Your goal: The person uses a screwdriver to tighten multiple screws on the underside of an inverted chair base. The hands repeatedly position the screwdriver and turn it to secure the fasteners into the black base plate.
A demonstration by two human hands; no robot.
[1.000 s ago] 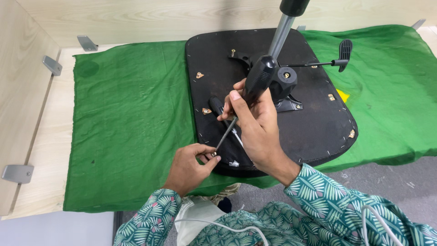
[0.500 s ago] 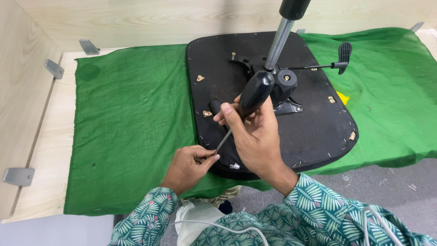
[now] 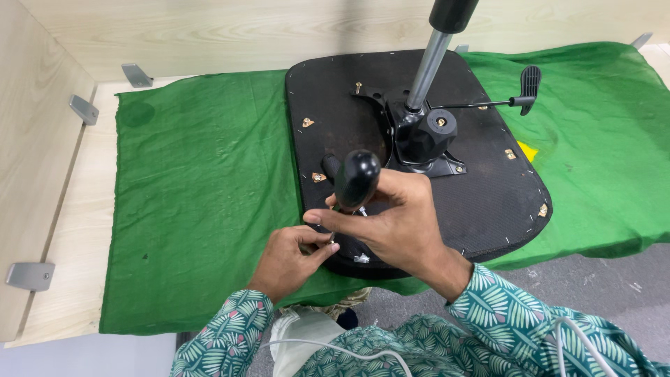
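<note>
Right hand (image 3: 398,223) wrapped around a black-handled screwdriver (image 3: 354,183), now tipped more upright than a second ago, handle swung toward the camera. Left hand (image 3: 289,258) pinching the tip near a small screw at the 7 o'clock edge of the upturned black chair seat (image 3: 481,202) on green cloth (image 3: 202,202). Looks like lining up for driving. Metal column (image 3: 426,70) at 12 o'clock.

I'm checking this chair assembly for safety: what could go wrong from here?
The left hand pinches right at the screwdriver tip; if the right hand slips, the tip may jab those fingers. The seat base overhangs the green cloth at the near table edge, so downward pressure might tip or shift it. A dropped small screw could fall off that edge.
</note>
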